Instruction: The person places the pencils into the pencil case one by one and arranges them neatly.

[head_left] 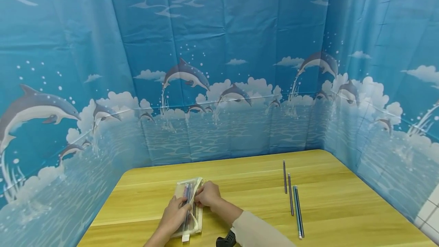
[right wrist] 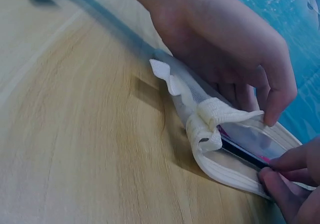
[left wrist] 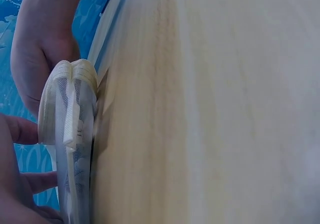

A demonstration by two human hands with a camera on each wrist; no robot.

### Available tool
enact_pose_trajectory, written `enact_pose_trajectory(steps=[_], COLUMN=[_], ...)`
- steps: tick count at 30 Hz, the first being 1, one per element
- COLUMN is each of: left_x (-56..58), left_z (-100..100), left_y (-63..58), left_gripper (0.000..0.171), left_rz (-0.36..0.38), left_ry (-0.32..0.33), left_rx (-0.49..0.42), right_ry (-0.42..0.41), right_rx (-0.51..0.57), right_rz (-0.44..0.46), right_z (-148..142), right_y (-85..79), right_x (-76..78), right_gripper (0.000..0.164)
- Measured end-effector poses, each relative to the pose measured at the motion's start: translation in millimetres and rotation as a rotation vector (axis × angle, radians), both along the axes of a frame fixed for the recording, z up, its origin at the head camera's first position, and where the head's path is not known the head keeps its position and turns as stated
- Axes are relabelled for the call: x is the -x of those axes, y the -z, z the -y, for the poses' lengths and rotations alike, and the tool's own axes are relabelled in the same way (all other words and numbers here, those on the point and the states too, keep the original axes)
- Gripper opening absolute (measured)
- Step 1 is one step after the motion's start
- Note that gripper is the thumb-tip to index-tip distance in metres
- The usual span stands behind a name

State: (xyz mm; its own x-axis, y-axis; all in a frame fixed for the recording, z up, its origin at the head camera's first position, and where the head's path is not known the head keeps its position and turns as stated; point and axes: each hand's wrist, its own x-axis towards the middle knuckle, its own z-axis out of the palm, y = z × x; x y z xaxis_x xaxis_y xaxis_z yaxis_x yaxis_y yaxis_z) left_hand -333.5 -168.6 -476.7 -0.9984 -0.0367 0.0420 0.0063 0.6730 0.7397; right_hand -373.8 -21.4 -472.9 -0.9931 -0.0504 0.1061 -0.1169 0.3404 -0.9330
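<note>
A see-through mesh zip pouch (head_left: 179,190) with cream edging lies on the table, its zip side gaping. My left hand (head_left: 174,215) holds the pouch by its open edge, fingers bent at the rim (right wrist: 282,134) in the right wrist view. Between the thumb and fingers of my right hand (head_left: 208,194) is a dark pencil (right wrist: 242,154), lying inside the pouch's mouth. More pencils (head_left: 187,191) show through the mesh. From the left wrist view, the pouch (left wrist: 75,169) is seen end-on, with the left fingers (left wrist: 42,181) against its side.
To the right on the yellow wood-grain table (head_left: 247,178) lie a short dark pencil (head_left: 285,177), a longer dark pencil (head_left: 290,194) and a teal pencil (head_left: 297,212) against another dark one. A dolphin-print curtain (head_left: 219,125) stands behind the table. Something black (head_left: 226,240) is by the right sleeve.
</note>
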Motion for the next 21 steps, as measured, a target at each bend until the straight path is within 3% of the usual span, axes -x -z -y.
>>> enact_pose_trajectory(steps=[14,21], left_x=[2.3,3.3], left_z=[-1.0,0.2], left_y=[-2.2,-0.1], left_gripper=[0.057,0.058], left_rz=[-0.015,-0.036], left_ry=[0.014,0.010], left_rx=[0.015,0.050], right_ry=[-0.244,-0.276], right_rx=[0.075,0.091], right_rz=[0.126,0.142], right_z=[-8.5,-20.8], right_y=[-5.8,-11.8], right_x=[4.1,3.3], right_gripper=[0.017,0.026])
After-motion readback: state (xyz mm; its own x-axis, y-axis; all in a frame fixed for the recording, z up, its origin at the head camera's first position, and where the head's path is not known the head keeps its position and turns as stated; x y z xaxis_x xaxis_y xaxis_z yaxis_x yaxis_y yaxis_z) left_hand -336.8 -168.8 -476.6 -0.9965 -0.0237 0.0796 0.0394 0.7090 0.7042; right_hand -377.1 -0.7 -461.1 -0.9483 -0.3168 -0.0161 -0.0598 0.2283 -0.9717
